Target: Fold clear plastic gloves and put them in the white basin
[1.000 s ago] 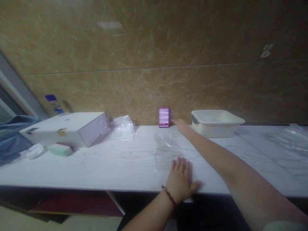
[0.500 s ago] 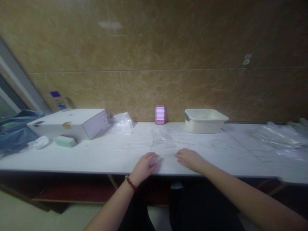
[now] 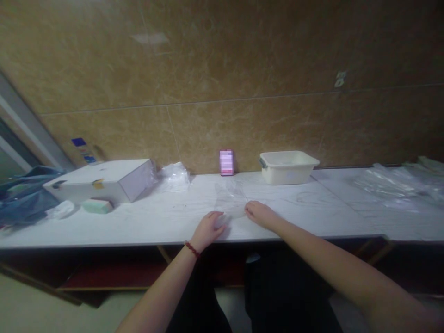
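Observation:
A clear plastic bag (image 3: 229, 196) lies on the white tabletop in front of me, its outline faint. At its right near corner, my right hand (image 3: 262, 214) is closed, with fingertips pinched on the film. My left hand (image 3: 208, 228), with a dark red bead bracelet (image 3: 192, 249) at the wrist, rests by the bag's left near edge. Its thumb and fingers are apart, and the fingertips reach the film. Both hands are low over the front part of the table.
A phone (image 3: 226, 163) leans on the wall behind the bag. Right of it stands a cream plastic basin (image 3: 288, 169); more clear bags (image 3: 391, 182) lie far right. Leftward are crumpled plastic (image 3: 175, 175), a white box (image 3: 104, 178), a pale green block (image 3: 97, 206) and a blue bag (image 3: 31, 196).
My right hand has moved left and slightly away from me, and its fingers have closed on the bag's edge. My left hand has shifted little. The camera view has tilted slightly.

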Demonstrator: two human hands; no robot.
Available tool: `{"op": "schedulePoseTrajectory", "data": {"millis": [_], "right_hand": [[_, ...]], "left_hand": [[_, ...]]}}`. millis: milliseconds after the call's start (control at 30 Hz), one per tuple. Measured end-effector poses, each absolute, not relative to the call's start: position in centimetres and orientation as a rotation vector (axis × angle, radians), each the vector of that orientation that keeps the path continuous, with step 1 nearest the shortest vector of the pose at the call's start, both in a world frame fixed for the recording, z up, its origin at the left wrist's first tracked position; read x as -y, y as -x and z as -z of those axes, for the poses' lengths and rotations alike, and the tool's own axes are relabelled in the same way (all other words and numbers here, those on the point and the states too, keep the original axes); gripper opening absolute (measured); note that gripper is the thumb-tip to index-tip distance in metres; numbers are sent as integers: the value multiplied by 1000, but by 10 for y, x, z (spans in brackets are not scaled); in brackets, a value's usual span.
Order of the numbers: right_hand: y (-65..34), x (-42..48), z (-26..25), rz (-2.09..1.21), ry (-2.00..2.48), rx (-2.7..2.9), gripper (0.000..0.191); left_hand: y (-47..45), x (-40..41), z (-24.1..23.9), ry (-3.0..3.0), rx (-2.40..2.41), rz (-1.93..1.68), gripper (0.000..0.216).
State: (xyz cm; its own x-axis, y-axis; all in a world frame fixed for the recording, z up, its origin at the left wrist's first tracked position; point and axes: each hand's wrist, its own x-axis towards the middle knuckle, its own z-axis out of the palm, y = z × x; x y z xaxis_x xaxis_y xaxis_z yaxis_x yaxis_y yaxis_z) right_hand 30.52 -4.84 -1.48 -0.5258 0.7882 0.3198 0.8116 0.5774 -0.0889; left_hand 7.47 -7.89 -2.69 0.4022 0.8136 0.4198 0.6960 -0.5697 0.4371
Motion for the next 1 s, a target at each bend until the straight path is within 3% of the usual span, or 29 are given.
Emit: {"op": "schedulePoseTrajectory", "data": {"millis": [100, 267, 600, 767, 1000], "right_hand": [[-303, 46, 10, 33, 1275, 2426, 18], [-305, 46, 4, -106, 1208, 2377, 18], [-325, 54, 11, 0, 949, 2531, 24], [-321, 56, 8, 27, 985, 2513, 64], [-296, 42, 9, 35, 1093, 2509, 82]], "left_hand": [[-83, 69, 26, -2505, -1409, -915, 45], [-86, 49, 23, -2552, -1500, -829, 13], [-76, 56, 6, -2841, -1273, -684, 17], [-73, 52, 1, -2760, -1227, -779, 18], [-72, 50, -13, -2516, -1258, -905, 16]]}}
